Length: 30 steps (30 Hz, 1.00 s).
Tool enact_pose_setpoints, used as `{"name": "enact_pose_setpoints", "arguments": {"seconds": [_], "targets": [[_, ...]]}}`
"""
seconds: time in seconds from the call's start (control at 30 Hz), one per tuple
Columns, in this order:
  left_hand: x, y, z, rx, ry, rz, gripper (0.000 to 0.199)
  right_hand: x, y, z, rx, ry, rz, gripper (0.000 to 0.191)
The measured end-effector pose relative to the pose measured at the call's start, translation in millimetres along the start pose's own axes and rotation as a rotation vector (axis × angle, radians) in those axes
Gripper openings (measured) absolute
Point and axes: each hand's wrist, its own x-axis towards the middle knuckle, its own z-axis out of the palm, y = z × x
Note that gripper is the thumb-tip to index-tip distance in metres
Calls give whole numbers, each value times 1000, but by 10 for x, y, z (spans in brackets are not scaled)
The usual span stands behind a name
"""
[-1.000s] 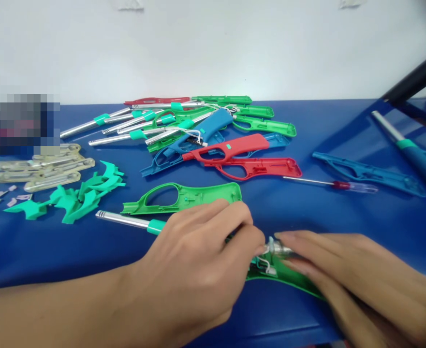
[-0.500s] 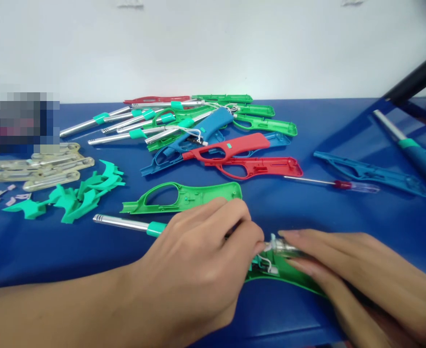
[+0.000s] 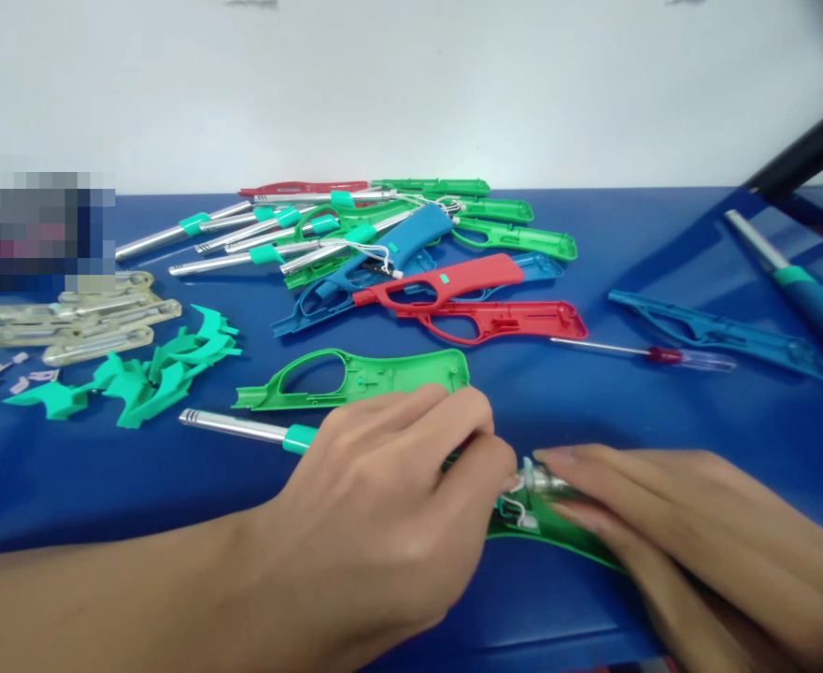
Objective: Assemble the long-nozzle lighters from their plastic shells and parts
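Near the front, a green lighter shell lies under both hands, with white wires and a small connector showing inside it. My left hand is closed over the shell's front part; its fingertips pinch at a spot beside the wires, and what they hold is too small to name. My right hand has its thumb and fingers round a clear, shiny cylinder above the shell. From behind my left hand a silver tube with a teal collar sticks out to the left. Another green half shell lies just beyond.
Silver tubes and coloured shells are heaped at the back. Teal triggers and clear fuel tanks lie left. At right are a screwdriver, a blue shell and a blue lighter.
My left hand has shifted very slightly to the right, its fingertips closer to the clear cylinder. My right hand has hardly moved.
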Motion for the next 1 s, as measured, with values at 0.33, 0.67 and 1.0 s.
{"name": "enact_pose_setpoints", "arguments": {"seconds": [0.33,0.67,1.0], "targets": [[10,-19,18,-30,-6,-20,18,562,-508,129,165,313,431,22],[5,8,5,11,-53,0,21,458,-423,94,109,245,343,21],[19,2,15,-3,-57,7,20,470,-419,95,91,218,364,18]]}}
